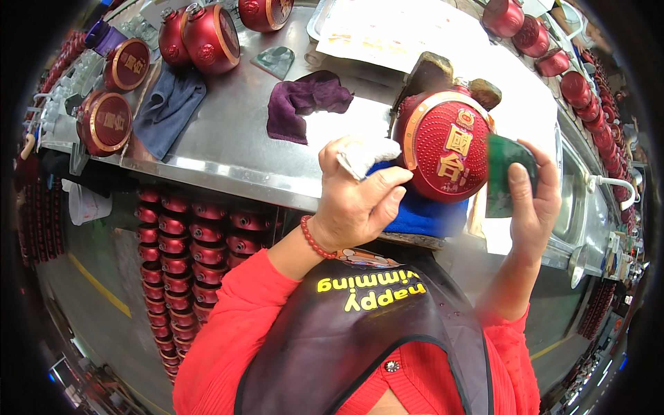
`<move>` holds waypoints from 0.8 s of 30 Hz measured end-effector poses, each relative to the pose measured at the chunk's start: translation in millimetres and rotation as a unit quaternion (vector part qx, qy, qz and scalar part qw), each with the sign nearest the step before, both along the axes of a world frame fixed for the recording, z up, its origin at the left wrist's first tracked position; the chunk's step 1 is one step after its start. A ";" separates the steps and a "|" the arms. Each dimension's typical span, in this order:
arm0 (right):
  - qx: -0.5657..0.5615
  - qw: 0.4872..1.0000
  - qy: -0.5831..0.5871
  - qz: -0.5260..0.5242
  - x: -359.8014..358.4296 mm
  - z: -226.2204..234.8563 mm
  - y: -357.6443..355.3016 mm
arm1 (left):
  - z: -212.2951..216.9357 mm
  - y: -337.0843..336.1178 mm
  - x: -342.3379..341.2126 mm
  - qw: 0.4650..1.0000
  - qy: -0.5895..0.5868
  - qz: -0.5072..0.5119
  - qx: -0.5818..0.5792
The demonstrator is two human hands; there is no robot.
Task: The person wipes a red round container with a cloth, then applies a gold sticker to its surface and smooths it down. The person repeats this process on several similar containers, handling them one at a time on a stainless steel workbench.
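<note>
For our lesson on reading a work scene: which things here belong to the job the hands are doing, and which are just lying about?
In use:
- left hand, pinching a white cloth
- right hand, holding a green pad
- red round bottle on a blue cloth

Lying about:
- purple cloth
- grey-blue cloth
- other red bottles on the steel table
- stacked red bottles below

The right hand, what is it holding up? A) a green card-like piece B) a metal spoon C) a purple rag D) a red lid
A: the right hand pinches a flat green piece beside the round red bottle; the purple rag lies apart on the metal table.
</note>
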State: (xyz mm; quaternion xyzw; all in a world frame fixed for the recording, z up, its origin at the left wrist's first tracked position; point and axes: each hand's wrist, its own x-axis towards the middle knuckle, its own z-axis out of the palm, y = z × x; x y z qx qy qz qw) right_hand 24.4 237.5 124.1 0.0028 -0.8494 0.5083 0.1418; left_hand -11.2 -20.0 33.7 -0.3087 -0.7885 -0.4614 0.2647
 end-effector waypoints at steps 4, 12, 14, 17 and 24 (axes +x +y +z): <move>0.087 0.993 0.082 0.010 1.2 -7.4 13.4 | -5.5 6.8 -14.5 0.984 -0.124 -0.022 0.124; 0.226 0.970 0.083 0.021 0.3 -28.3 21.9 | -25.1 22.7 -20.3 0.970 -0.186 -0.042 0.148; 0.220 0.972 0.083 0.023 -3.7 -31.9 24.1 | -18.8 21.8 -26.7 0.979 -0.139 -0.053 0.139; 0.175 0.981 0.067 0.042 -16.8 -35.7 26.9 | 3.1 15.6 -46.8 0.998 0.004 -0.057 -0.035; 0.187 0.979 0.068 0.045 -29.1 -42.9 33.3 | 54.8 36.5 -85.0 0.968 0.058 -0.103 -0.220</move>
